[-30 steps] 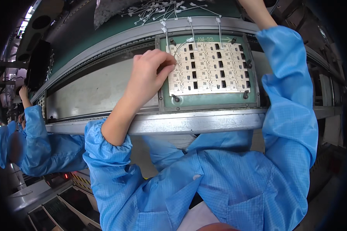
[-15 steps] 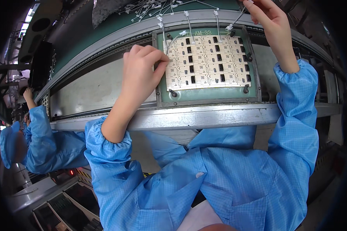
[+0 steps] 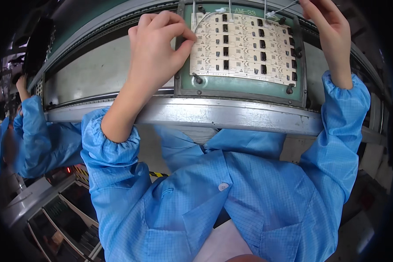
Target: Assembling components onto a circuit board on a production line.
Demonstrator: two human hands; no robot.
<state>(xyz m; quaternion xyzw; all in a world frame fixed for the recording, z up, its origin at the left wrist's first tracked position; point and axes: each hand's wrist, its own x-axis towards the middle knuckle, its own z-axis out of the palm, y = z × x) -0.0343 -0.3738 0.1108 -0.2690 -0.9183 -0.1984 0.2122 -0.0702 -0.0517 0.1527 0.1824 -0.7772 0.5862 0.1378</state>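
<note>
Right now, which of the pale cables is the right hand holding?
The rightmost cable, slanting from a white connector up to the right hand; none of the others reaches that hand.

Panel of white circuit boards point(image 3: 244, 45) sits in a green carrier point(image 3: 242, 87). Left hand point(image 3: 155, 54) at panel's left edge, thumb and index tips close together; can't tell if they grip the thin curved lead point(image 3: 206, 16) there. Right hand point(image 3: 335, 35) off panel's upper right corner, pinching a white lead point(image 3: 286, 8). More white wires point(image 3: 230, 9) at panel's far edge. Metal rail point(image 3: 231, 111) on panel's near side. Co-worker's blue sleeve point(image 3: 34, 114) well left of panel.
</note>
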